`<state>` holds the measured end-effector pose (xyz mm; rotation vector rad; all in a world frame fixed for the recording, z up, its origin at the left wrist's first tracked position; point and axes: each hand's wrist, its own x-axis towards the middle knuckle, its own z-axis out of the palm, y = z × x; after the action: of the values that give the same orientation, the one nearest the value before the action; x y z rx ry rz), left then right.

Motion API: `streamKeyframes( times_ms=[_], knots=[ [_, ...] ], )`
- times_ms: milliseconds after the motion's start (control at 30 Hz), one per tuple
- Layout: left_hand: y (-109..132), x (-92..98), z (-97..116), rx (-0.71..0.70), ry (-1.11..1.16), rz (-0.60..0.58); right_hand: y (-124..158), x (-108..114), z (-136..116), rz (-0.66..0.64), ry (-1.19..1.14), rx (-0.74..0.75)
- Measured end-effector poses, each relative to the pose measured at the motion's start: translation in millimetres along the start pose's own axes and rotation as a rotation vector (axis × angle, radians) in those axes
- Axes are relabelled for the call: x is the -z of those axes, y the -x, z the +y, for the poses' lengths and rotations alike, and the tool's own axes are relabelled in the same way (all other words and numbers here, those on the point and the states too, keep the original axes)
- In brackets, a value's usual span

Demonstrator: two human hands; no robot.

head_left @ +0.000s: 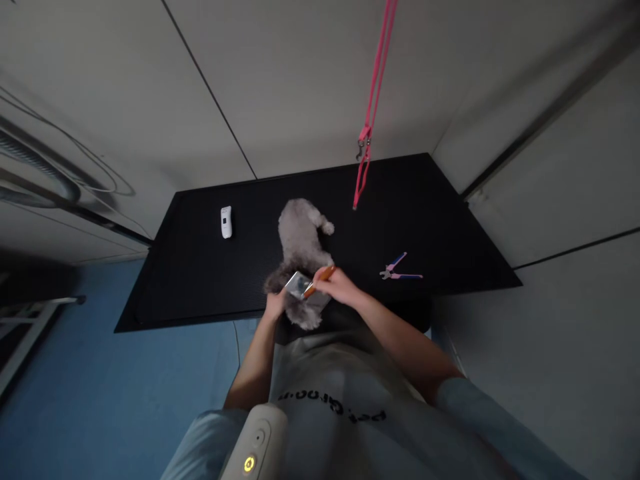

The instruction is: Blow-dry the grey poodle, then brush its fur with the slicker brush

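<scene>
A small grey dog (pixel 299 233) with short-clipped fur is on the black grooming table, at its near edge against my body. Darker, longer fur shows at its near end, between my hands. My right hand (pixel 339 287) is closed round the orange handle of a slicker brush (pixel 299 285). The brush's flat, silvery head lies over the dark fur, tilted toward my left hand. My left hand (pixel 275 305) is closed against the dog at the left side of that fur, with most of its fingers hidden.
White clippers (pixel 227 222) lie on the left of the black table (pixel 460 247). Open pink-and-blue nail clippers (pixel 400 268) lie on the right. A pink grooming loop (pixel 364 167) hangs over the table's back edge. A grey hose (pixel 35 157) and cables run along the left wall.
</scene>
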<state>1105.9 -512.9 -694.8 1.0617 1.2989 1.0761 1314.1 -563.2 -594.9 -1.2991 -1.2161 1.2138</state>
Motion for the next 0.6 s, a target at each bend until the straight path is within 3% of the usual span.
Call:
streamKeyframes(
  times_ms=[33,133,267,333,400,500,600],
  knots=[
    [0,2.0,0,-0.016,-0.006,-0.012,-14,5,4,0.17,-0.083,-0.025],
    [-3,8.0,2,-0.078,-0.028,-0.05,-29,15,14,0.402,-0.151,0.016],
    [-10,14.5,13,-0.13,-0.182,-0.113,-15,5,32,0.278,-0.285,-0.045],
    [-4,14.2,20,-0.241,-0.376,0.03,-12,4,42,0.304,-0.319,-0.068],
    [11,8.2,27,-0.416,-0.584,0.136,-11,12,50,0.443,-0.336,-0.04],
    [42,-11.4,34,-0.57,-0.849,-0.118,-9,27,57,0.566,-0.34,0.018],
    [57,-29.4,38,-0.509,-1.084,-0.127,-8,29,58,0.433,-0.32,0.008]
  ],
)
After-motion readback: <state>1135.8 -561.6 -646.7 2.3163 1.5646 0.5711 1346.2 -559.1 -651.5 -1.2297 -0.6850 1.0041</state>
